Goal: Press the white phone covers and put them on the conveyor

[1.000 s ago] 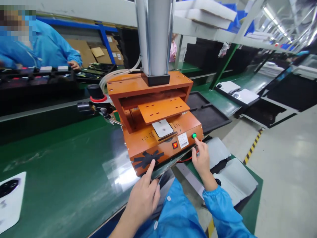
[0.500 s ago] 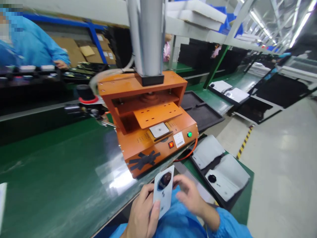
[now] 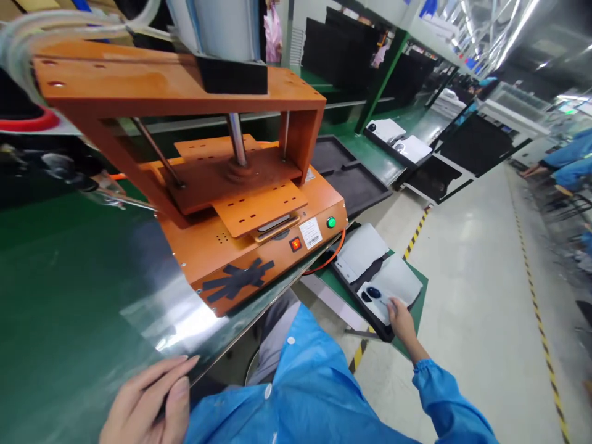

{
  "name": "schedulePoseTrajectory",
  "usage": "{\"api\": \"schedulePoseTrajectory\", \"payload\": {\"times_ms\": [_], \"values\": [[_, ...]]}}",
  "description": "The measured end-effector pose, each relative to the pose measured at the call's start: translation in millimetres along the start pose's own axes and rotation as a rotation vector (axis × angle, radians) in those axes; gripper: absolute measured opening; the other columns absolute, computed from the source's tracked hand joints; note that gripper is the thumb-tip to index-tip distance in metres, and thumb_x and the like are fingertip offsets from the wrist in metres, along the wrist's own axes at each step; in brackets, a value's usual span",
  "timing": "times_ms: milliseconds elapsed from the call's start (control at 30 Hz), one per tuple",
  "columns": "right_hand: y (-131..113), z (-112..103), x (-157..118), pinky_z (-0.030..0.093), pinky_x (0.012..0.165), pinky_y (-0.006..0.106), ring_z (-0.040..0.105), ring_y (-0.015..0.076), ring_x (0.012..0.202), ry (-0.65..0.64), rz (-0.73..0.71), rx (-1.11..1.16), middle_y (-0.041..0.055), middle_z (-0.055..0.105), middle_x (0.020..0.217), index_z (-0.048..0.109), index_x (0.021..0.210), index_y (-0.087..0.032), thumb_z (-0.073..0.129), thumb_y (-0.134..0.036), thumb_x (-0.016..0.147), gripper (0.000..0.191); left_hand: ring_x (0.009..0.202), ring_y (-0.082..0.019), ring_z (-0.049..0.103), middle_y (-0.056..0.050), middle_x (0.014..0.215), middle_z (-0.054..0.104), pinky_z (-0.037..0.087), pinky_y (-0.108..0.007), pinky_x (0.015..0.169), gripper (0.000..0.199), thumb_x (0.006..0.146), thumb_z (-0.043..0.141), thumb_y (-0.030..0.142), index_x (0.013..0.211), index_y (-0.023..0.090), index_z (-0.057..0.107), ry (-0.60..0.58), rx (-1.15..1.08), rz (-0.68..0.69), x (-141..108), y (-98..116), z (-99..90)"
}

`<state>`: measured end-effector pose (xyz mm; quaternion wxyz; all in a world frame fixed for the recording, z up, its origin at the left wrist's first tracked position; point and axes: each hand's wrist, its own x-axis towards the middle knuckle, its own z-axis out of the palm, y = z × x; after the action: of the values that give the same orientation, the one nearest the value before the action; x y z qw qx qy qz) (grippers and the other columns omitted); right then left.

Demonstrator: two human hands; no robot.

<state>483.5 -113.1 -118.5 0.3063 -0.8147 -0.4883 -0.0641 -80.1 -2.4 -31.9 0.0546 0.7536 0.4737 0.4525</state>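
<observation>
My right hand (image 3: 403, 324) pinches the lower end of a white phone (image 3: 380, 308) with a large dark camera module. The phone is at the black tray (image 3: 382, 333) on the right; I cannot tell whether it rests there or is just above it. My left hand (image 3: 150, 401) is at the front edge of the green bench, thumb apart from its stretched fingers, with nothing in it. Beyond it stands an orange press (image 3: 259, 271), its plate (image 3: 261, 206) down over the fixture (image 3: 277, 225), largely hiding what lies there.
White sheets (image 3: 363, 250) lie in the tray beside the phone. Behind the press are an empty-looking black tray (image 3: 354, 185) and another tray of white pieces (image 3: 411, 150). A red hose (image 3: 326, 262) loops off the press's right side. Other people work at the far right.
The phone has gone from my left hand to my right, over to the right-hand tray. My left hand has moved left to the bench edge. The press plate has come down. The view has shifted.
</observation>
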Motion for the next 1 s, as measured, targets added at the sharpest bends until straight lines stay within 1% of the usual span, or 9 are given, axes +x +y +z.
{"api": "schedulePoseTrajectory", "payload": {"times_ms": [133,267,333,400,533,700,800,867,1000], "values": [[9.4,6.2,-21.9,0.049,0.056,0.037,0.062,0.0260,0.061,-0.023,-0.080,-0.040,0.0099,0.068,0.071,0.070,0.075,-0.019,0.049,-0.060,0.085,0.048,0.090,-0.019,0.066,-0.007,0.101,0.070,0.052,-0.035,0.084,0.019,0.093,0.062,0.010,0.104,0.021,0.072,-0.009,0.061,-0.003,-5.1,6.9,0.9],[23.1,31.9,-7.2,0.042,0.055,0.041,0.064,0.0337,0.067,0.130,-0.273,-0.327,0.0160,0.071,0.085,0.075,0.103,-0.016,0.058,-0.051,0.084,0.043,0.102,-0.023,0.064,-0.009,0.109,0.070,0.053,-0.042,0.093,0.016,0.095,0.063,0.014,0.105,0.021,0.073,-0.058,0.177,-0.102,-1.8,9.9,2.0],[2.7,52.3,6.0,0.048,0.059,0.044,0.067,0.0355,0.074,0.124,-0.437,-0.231,0.0166,0.071,0.092,0.072,0.113,-0.016,0.064,-0.045,0.085,0.041,0.113,-0.027,0.062,-0.011,0.122,0.069,0.051,-0.047,0.100,0.021,0.097,0.061,0.019,0.114,0.022,0.072,-0.088,0.252,-0.162,0.1,6.4,-0.2],[-45.0,69.0,10.8,0.054,0.070,0.045,0.069,0.0324,0.081,0.018,-0.636,-0.016,0.0149,0.072,0.096,0.070,0.115,-0.016,0.069,-0.037,0.086,0.035,0.127,-0.032,0.056,-0.012,0.139,0.064,0.048,-0.052,0.104,0.034,0.098,0.061,0.025,0.131,0.023,0.066,-0.157,0.343,-0.200,0.7,3.8,-3.4],[-177.8,86.0,-8.0,0.056,0.079,0.040,0.068,0.0249,0.088,-0.161,-0.961,0.346,0.0097,0.071,0.099,0.069,0.113,-0.019,0.071,-0.019,0.087,0.025,0.146,-0.041,0.039,-0.009,0.156,0.053,0.043,-0.058,0.107,0.052,0.098,0.061,0.038,0.148,0.024,0.055,-0.314,0.493,-0.255,-3.8,6.9,-10.3],[-302.2,91.1,-34.8,0.056,0.076,0.036,0.065,0.0206,0.088,-0.320,-1.133,0.692,0.0078,0.069,0.096,0.069,0.114,-0.019,0.063,-0.003,0.088,0.031,0.146,-0.037,0.043,-0.009,0.158,0.051,0.041,-0.054,0.111,0.053,0.099,0.060,0.038,0.150,0.023,0.053,-0.374,0.513,-0.260,-28.9,18.0,-25.1],[-347.8,91.1,-37.9,0.055,0.073,0.035,0.062,0.0201,0.084,-0.413,-1.171,0.795,0.0071,0.069,0.094,0.067,0.116,-0.019,0.060,-0.002,0.089,0.032,0.143,-0.035,0.047,-0.010,0.156,0.054,0.043,-0.052,0.110,0.050,0.099,0.061,0.037,0.147,0.025,0.055,-0.315,0.456,-0.278,-41.8,17.1,-40.5],[-372.9,89.6,-36.7,0.055,0.073,0.035,0.062,0.0200,0.084,-0.483,-1.185,0.831,0.0074,0.070,0.095,0.065,0.118,-0.019,0.059,-0.004,0.091,0.032,0.137,-0.030,0.054,-0.011,0.150,0.058,0.046,-0.049,0.109,0.041,0.101,0.058,0.033,0.141,0.025,0.060,-0.194,0.373,-0.318,-38.4,8.3,-52.3],[-423.2,88.7,-31.4,0.054,0.077,0.032,0.064,0.0197,0.090,-0.626,-1.161,0.821,0.0075,0.068,0.099,0.064,0.118,-0.020,0.056,-0.010,0.097,0.025,0.116,-0.022,0.065,-0.008,0.122,0.072,0.051,-0.042,0.103,0.024,0.104,0.052,0.028,0.117,0.024,0.071,0.038,0.231,-0.434,3.5,-31.3,-64.8]]}}
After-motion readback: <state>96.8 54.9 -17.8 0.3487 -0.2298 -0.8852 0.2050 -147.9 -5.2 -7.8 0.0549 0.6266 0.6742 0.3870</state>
